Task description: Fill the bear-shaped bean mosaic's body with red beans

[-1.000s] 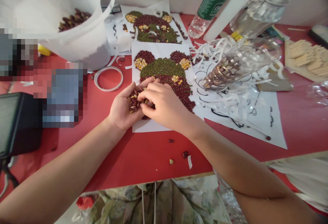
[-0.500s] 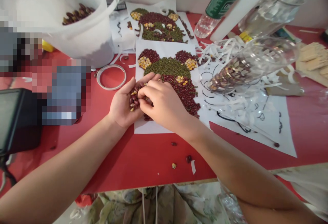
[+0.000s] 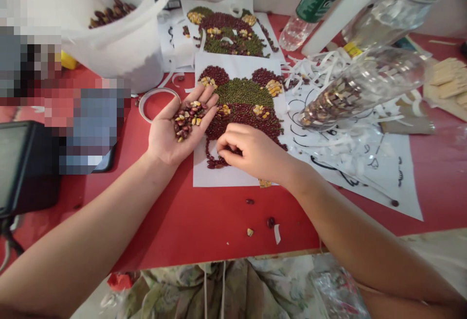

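Observation:
My left hand (image 3: 171,132) is palm up beside the nearer bean picture, its fingers stretched out. In its palm lies a small heap of red beans and yellow corn kernels (image 3: 189,117). My right hand (image 3: 251,151) is over the lower part of the picture, thumb and fingers pinched together. Dark red beans show by its fingertips, but I cannot tell if they are in the pinch or on the paper. The bean picture (image 3: 244,93) is a bear-like head of green and red beans with corn patches, on a white sheet (image 3: 207,178).
A white bucket (image 3: 120,61) with beans stands at the back left, by a tape roll (image 3: 146,107). A second bean picture (image 3: 226,27) lies behind. To the right are a plastic bottle with beans (image 3: 332,100), a green-labelled bottle (image 3: 314,8) and paper strips. Loose beans (image 3: 270,222) lie in front.
My right hand has left the left palm and moved down and right to the picture's lower part. My left hand has shifted slightly left and opened flatter, showing the heap.

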Demonstrator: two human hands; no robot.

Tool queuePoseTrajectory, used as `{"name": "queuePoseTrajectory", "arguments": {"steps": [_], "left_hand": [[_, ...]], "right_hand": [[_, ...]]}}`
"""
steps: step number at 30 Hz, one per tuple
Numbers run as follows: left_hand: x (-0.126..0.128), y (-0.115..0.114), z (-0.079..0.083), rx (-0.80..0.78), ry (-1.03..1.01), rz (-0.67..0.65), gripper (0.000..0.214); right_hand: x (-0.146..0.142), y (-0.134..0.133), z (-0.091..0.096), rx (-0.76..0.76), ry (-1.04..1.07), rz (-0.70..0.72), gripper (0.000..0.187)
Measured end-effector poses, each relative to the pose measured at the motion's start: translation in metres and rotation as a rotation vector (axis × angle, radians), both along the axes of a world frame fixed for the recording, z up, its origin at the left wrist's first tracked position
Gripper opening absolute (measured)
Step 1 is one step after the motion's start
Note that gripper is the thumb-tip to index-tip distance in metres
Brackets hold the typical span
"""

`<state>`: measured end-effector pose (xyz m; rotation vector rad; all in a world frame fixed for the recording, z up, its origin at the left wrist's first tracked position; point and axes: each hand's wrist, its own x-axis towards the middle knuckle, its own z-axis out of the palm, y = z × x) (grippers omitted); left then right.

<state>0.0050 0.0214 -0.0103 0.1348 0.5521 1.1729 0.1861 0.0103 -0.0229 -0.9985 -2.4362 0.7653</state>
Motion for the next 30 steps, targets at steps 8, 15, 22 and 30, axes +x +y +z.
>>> {"name": "queuePoseTrajectory", "arguments": {"steps": [8, 15, 22, 30], "left_hand": [[0.000, 0.000, -0.002, 0.032, 0.007, -0.028, 0.049], [0.000, -0.003, 0.000, 0.040, 0.035, -0.033, 0.050], [0.002, -0.004, -0.001, 0.031, 0.071, -0.062, 0.050], [0.008, -0.010, -0.004, 0.040, 0.074, -0.129, 0.053]], "right_hand": [[-0.006, -0.008, -0.005, 0.332, -0.247, 0.112, 0.018], [-0.002, -0.017, 0.006, 0.220, -0.260, 0.100, 0.024], [-0.004, -0.027, 0.014, 0.272, -0.341, 0.123, 0.028], [-0.003, -0.020, 0.001, 0.329, 0.096, -0.095, 0.024]]}}
